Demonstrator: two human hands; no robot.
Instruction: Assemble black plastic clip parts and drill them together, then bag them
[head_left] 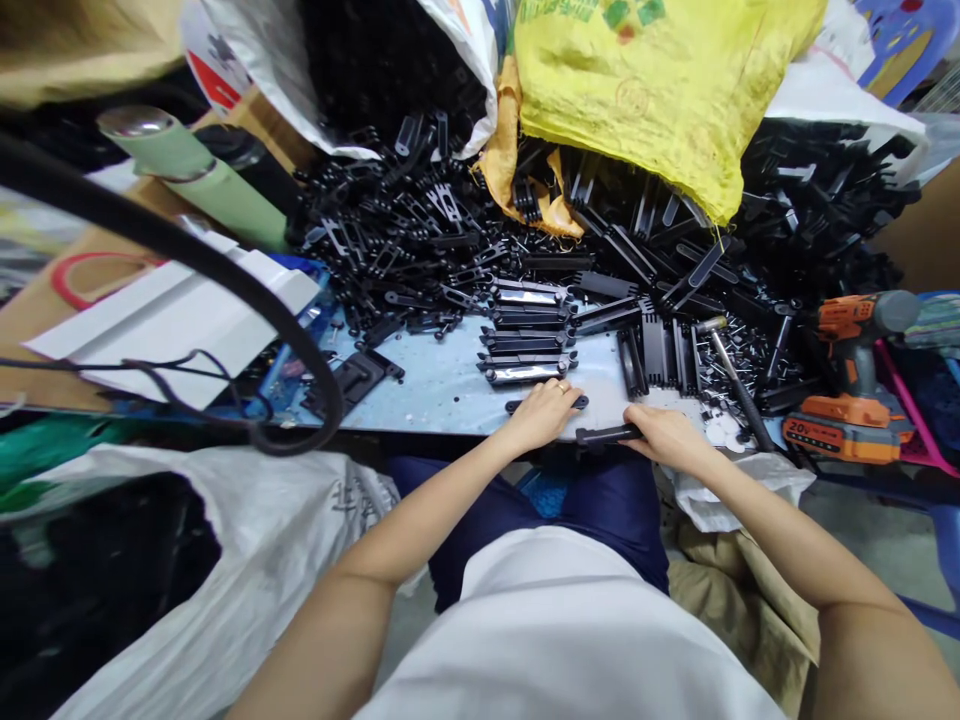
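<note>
At the tabletop's [431,385] near edge, right of middle, right hand [664,435] has its grip closed on the right end of a black bar [604,435]; bar points left, along the edge. Left hand [546,412] lies over a black link [579,402], just beyond that edge, both link ends poking out; cannot tell if its grip pinches the link or only presses it. Black assemblies [529,340] lined up just past the left hand, toward the far edge. Black channel pieces [656,350] side by side beyond the right hand. Hammer [739,385] near the right end, handle toward the near edge, small screws [739,350] around its head. Orange drill [855,375] farther right. Loose black parts [390,240] heaped along the far edge, yellow sack [645,100] over some.
</note>
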